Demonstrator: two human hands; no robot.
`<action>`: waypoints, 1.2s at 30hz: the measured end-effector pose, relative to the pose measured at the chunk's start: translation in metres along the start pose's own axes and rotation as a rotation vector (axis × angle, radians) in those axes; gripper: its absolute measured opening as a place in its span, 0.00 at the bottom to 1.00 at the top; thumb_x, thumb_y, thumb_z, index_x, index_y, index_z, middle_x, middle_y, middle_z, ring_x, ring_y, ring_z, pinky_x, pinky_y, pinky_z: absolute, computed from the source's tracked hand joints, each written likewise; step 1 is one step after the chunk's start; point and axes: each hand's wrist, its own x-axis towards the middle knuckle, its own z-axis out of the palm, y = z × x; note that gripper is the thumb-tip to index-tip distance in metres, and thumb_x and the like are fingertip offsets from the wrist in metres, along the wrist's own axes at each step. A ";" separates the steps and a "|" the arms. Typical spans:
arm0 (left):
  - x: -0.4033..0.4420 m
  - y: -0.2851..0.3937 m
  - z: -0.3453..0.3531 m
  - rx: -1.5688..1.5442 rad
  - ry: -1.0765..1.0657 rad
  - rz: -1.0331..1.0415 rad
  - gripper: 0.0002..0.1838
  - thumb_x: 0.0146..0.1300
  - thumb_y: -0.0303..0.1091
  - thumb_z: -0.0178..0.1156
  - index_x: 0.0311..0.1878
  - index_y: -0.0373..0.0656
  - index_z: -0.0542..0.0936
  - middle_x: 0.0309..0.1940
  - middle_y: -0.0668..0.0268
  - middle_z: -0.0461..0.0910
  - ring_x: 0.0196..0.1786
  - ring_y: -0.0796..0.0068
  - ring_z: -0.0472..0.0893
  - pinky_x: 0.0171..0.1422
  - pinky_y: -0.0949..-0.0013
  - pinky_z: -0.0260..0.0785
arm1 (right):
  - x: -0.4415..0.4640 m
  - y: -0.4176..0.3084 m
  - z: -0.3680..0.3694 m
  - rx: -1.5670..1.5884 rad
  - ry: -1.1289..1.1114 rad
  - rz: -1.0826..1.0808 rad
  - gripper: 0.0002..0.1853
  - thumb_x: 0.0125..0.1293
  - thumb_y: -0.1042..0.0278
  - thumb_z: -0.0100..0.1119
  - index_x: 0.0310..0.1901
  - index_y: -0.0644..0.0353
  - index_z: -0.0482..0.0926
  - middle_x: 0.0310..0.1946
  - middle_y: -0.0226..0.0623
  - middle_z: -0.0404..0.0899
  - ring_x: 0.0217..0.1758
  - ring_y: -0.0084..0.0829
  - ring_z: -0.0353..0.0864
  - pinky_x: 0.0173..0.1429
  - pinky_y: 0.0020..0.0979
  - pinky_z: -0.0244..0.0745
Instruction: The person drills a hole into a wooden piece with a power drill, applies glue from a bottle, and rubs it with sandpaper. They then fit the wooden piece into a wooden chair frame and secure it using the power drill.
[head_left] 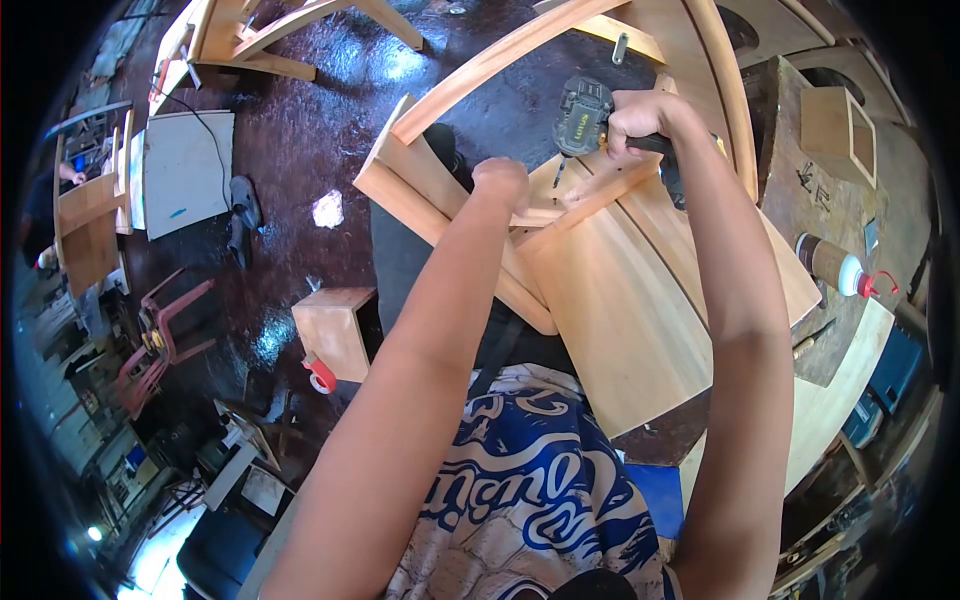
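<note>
My right hand (pixel 640 122) is wrapped round the handle of a cordless drill (pixel 583 115). Its bit points down at a light wooden corner piece (pixel 545 190), close to a small dark hole. I cannot tell whether the tip touches the wood. My left hand (pixel 500 185) is closed at the left edge of that corner piece, its fingertips mostly hidden. Both hands work over a wooden furniture frame with a curved rail (pixel 500 60), a thick side rail (pixel 450 245) and a broad flat panel (pixel 625 310) slanting toward my body.
On the right, a workbench (pixel 850 230) carries an open wooden box (pixel 838 135) and a glue bottle (pixel 835 265). A small wooden block (pixel 335 330) with red tape (pixel 320 375) stands left. Farther off are slippers (pixel 243 215), a reddish stool frame (pixel 165 335) and another person's hand (pixel 72 174).
</note>
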 end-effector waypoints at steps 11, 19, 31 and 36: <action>0.001 -0.001 -0.007 -0.038 -0.071 -0.007 0.23 0.49 0.41 0.75 0.49 0.41 0.88 0.51 0.54 0.87 0.54 0.58 0.86 0.59 0.58 0.79 | 0.027 -0.009 0.000 -0.046 -0.059 0.119 0.10 0.48 0.72 0.70 0.33 0.65 0.83 0.22 0.41 0.80 0.22 0.35 0.79 0.27 0.41 0.74; -0.003 -0.001 -0.010 0.008 -0.046 0.045 0.22 0.48 0.38 0.73 0.47 0.39 0.88 0.49 0.52 0.87 0.53 0.56 0.86 0.58 0.58 0.80 | 0.027 -0.003 0.005 -0.005 -0.069 0.079 0.09 0.49 0.73 0.69 0.33 0.65 0.84 0.22 0.40 0.80 0.22 0.35 0.78 0.29 0.42 0.74; 0.002 -0.001 -0.006 0.012 -0.047 0.038 0.24 0.48 0.40 0.76 0.49 0.40 0.88 0.51 0.54 0.86 0.55 0.57 0.86 0.60 0.59 0.79 | 0.038 0.001 0.004 -0.017 -0.094 0.098 0.07 0.48 0.72 0.70 0.30 0.63 0.84 0.21 0.40 0.80 0.22 0.36 0.79 0.30 0.41 0.74; 0.004 -0.003 -0.004 -0.008 -0.031 0.054 0.24 0.48 0.39 0.77 0.49 0.40 0.88 0.51 0.54 0.87 0.56 0.57 0.86 0.60 0.59 0.79 | 0.044 -0.002 -0.001 0.038 -0.148 0.193 0.16 0.47 0.76 0.71 0.41 0.66 0.81 0.23 0.39 0.80 0.21 0.31 0.79 0.27 0.37 0.74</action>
